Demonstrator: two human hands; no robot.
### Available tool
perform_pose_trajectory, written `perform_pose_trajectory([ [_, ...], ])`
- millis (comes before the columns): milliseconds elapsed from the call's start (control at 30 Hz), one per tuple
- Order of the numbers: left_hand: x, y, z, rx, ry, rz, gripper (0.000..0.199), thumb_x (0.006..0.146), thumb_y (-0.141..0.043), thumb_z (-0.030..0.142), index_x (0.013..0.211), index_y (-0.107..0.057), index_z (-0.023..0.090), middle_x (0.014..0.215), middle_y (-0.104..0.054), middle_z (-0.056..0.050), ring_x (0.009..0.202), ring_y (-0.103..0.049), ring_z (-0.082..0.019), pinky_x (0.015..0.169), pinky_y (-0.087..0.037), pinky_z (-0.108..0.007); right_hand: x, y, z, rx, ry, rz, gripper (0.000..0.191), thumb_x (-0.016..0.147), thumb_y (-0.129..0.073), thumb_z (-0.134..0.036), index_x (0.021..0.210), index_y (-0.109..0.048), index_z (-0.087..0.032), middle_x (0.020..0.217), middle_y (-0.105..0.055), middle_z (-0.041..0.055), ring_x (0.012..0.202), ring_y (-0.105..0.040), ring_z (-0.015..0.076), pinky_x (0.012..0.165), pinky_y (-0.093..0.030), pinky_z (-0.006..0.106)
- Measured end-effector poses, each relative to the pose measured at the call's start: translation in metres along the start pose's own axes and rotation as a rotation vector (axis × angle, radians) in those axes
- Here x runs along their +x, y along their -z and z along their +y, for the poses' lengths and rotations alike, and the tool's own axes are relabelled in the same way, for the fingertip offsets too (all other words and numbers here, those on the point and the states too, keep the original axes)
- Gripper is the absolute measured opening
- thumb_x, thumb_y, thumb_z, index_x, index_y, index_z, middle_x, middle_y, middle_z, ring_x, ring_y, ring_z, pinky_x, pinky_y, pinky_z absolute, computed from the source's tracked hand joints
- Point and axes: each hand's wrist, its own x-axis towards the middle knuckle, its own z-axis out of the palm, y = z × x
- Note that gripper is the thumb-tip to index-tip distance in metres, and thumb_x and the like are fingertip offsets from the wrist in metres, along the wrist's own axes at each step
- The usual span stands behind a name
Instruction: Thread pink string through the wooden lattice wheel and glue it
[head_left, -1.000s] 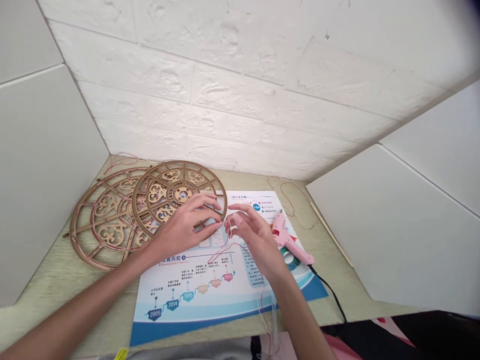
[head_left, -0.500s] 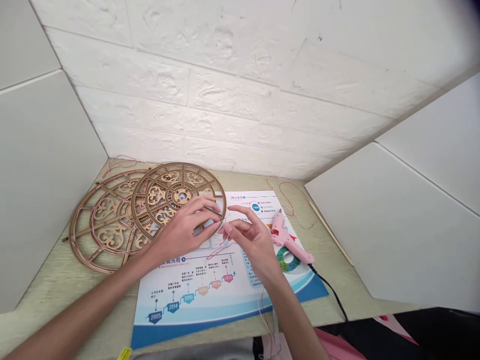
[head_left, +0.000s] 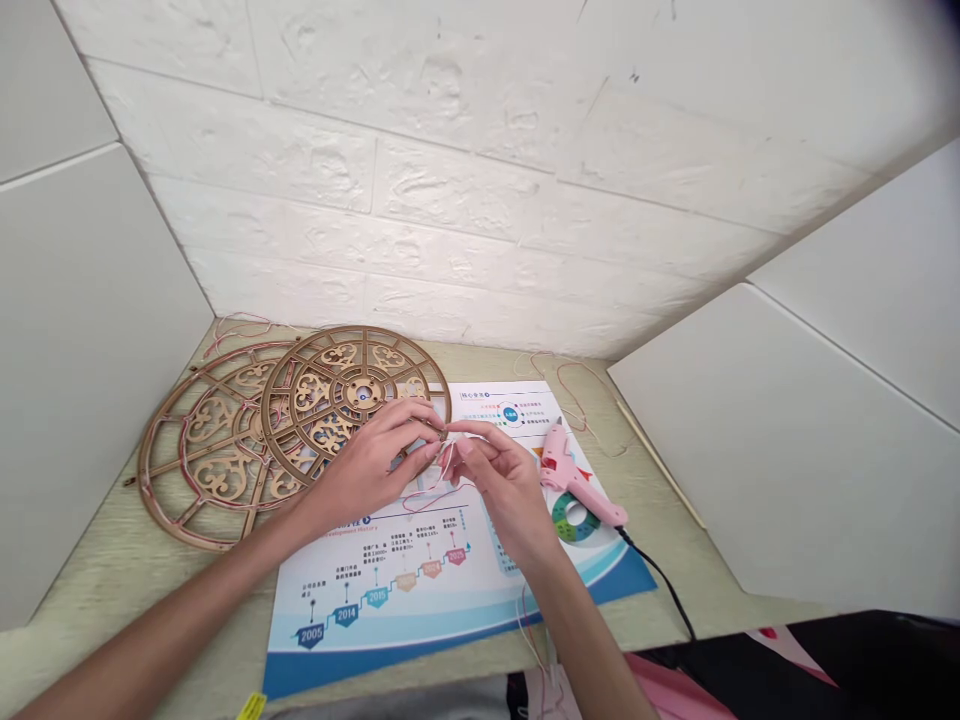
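Two bronze-coloured round openwork frames overlap on the table: the upper frame (head_left: pixel 365 335) rests on the lower frame (head_left: pixel 148 480), which has thin wire along its rings. My left hand (head_left: pixel 379 452) reaches over the upper frame, thumb and fingers pinched on a thin wire beside its right rim. My right hand (head_left: pixel 504 485) faces it, thumb and fingers closed on the thin red and white wire (head_left: pixel 420 497), which hangs in a loop over a printed sheet. Both hands' fingertips nearly meet. What exactly lies between the left fingertips is too small to see clearly.
A pink glue gun (head_left: pixel 574 475) lies on the printed sheet (head_left: pixel 360 650), its black cord (head_left: pixel 664 580) running off the front edge. Loose wires (head_left: pixel 581 395) lie at the back right. A thin stick (head_left: pixel 660 465) lies by the right panel. White walls and panels enclose the table.
My right hand's index finger has moved left to meet my left fingertips. The wire between the hands has shifted, and its loop lies a little further left.
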Motion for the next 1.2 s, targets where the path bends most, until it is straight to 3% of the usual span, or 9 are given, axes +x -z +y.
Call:
perform_pose_trajectory([
  [167, -0.0007, -0.0003, -0.0003, 0.007, 0.032, -0.022, 0.018, 0.102, -0.048, 0.023, 0.095, -0.064, 0.019, 0.116, -0.062, -0.008, 0.117, -0.056, -0.020, 0.101, -0.045, -0.037, 0.0048, 0.0019, -0.0023, -0.089, 0.071, 0.032, 0.021, 0.082, -0.076, -0.041, 0.081, -0.069, -0.020, 0.066, -0.065, -0.0002, 0.062, -0.058, 0.0131, 0.062, -0.048, 0.028],
  [533, -0.0006, -0.0028, 0.0023, -0.018, 0.037, 0.050, 0.017, 0.100, -0.053, 0.023, 0.091, -0.066, 0.019, 0.110, -0.064, -0.007, 0.111, -0.059, -0.020, 0.097, -0.047, -0.035, 0.0039, 0.0006, -0.0017, -0.173, 0.078, 0.042, 0.022, 0.081, -0.077, -0.042, 0.081, -0.071, -0.021, 0.068, -0.065, 0.0003, 0.064, -0.059, 0.0141, 0.064, -0.050, 0.028],
  [767, 0.0006, 0.0003, 0.0044, 0.009, 0.045, 0.034, 0.022, 0.103, -0.045, 0.023, 0.089, -0.062, 0.019, 0.110, -0.064, -0.006, 0.114, -0.057, -0.020, 0.100, -0.044, -0.036, 0.0028, 0.0028, -0.0037, -0.242, 0.091, -0.029, 0.023, 0.087, -0.069, -0.045, 0.084, -0.071, -0.022, 0.074, -0.068, 0.0022, 0.068, -0.061, 0.0155, 0.067, -0.051, 0.030],
  [1000, -0.0003, -0.0022, 0.0045, -0.028, 0.063, -0.004, 0.022, 0.105, -0.041, 0.024, 0.091, -0.058, 0.020, 0.110, -0.063, -0.006, 0.117, -0.055, -0.020, 0.103, -0.043, -0.037, 0.0026, 0.0052, 0.0024, -0.302, 0.148, -0.003, 0.023, 0.090, -0.066, -0.044, 0.085, -0.067, -0.021, 0.072, -0.066, 0.0014, 0.068, -0.062, 0.0154, 0.066, -0.053, 0.029],
  [1200, -0.0006, -0.0013, 0.0074, -0.057, 0.084, -0.011, 0.023, 0.105, -0.040, 0.024, 0.088, -0.055, 0.020, 0.110, -0.062, -0.005, 0.119, -0.054, -0.021, 0.103, -0.042, -0.036, 0.0017, 0.0022, 0.0016, -0.434, 0.282, 0.019, 0.019, 0.092, -0.064, -0.040, 0.086, -0.065, -0.022, 0.072, -0.066, 0.0012, 0.065, -0.062, 0.0156, 0.063, -0.052, 0.028],
])
